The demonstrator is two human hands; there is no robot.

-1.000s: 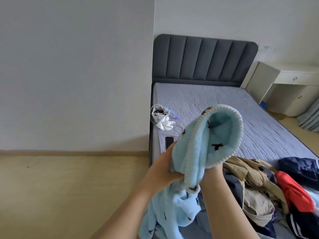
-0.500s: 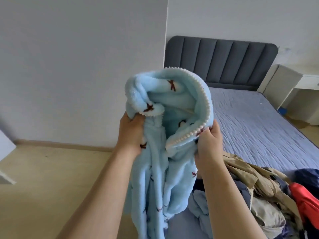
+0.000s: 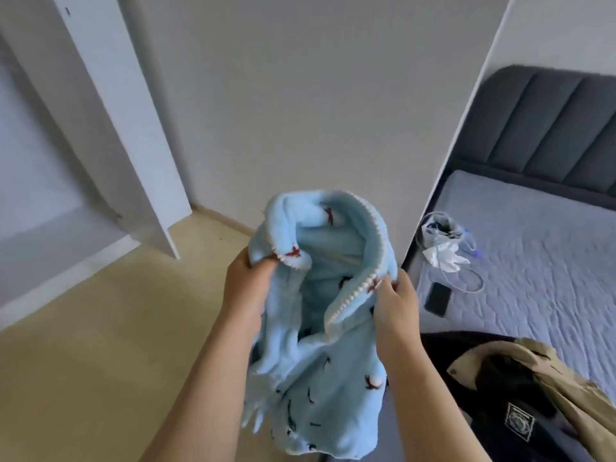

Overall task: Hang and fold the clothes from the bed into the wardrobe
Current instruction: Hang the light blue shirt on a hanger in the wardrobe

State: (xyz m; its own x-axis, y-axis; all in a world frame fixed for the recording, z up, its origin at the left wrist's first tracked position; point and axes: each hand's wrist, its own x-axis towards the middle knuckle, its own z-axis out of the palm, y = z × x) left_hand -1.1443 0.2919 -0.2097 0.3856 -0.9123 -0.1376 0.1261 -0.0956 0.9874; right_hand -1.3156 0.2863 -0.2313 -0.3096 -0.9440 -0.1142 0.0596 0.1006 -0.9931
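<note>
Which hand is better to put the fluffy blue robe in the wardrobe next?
Probably the left hand: it grips the blue robe on the side nearer the wardrobe. The right hand pinches the trimmed edge over by the bed.

fluffy pale-blue garment (image 3: 320,361), white-trimmed collar uppermost, bunched, in mid-air beside the bed (image 3: 533,261)

Single head-worn wide-angle view, aimed forward and down at close range: wardrobe (image 3: 110,111) left, bed (image 3: 533,261) right.
</note>
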